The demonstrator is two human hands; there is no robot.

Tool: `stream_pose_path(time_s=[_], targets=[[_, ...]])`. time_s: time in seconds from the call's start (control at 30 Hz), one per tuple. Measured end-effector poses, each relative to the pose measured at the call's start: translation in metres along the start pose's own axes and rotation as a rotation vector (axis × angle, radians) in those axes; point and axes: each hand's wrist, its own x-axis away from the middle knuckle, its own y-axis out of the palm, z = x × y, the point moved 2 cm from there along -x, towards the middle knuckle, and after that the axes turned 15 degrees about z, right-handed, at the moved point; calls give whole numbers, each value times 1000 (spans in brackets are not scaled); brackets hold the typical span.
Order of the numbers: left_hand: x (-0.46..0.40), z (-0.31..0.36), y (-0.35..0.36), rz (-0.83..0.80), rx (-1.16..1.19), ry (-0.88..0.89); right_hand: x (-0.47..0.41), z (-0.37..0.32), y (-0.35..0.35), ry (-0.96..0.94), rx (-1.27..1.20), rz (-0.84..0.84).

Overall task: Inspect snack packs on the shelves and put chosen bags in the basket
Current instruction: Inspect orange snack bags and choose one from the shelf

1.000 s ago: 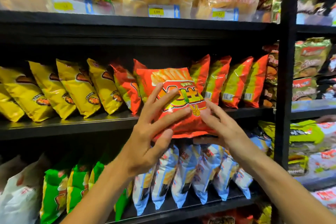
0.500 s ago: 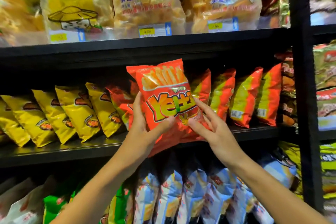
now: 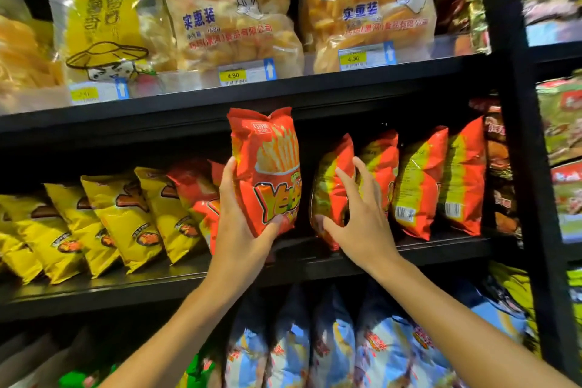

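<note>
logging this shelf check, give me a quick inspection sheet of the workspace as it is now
surface: black middle shelf, bags standing in a row
job's things: red fries bag held upright off the shelf; basket not seen
clutter: yellow bags left, big clear bags above, blue bags below
hands: left hand grips the fries bag; right hand, fingers spread, at a shelved red bag
cables: nothing seen
surroundings: black upright post, price tags

Light falls from above and glares white off the clear bags [image 3: 230,9] on the top shelf. Under each shelf board [image 3: 220,98] I see deep shadow. The lower blue packs [image 3: 330,353] smear with blur, and the frame's edges bend outward.
</note>
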Motion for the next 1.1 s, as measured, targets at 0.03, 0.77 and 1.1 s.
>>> stream_pose_path(time_s=[0.03, 0.77, 1.1], targets=[[-2, -3, 7, -7, -20, 17, 0, 1, 3, -14, 13, 10], [-5, -49, 61, -159, -226, 106, 9, 11, 13, -39, 43, 42], [4, -59, 58, -333, -432, 116, 10, 15, 15, -47, 49, 48]])
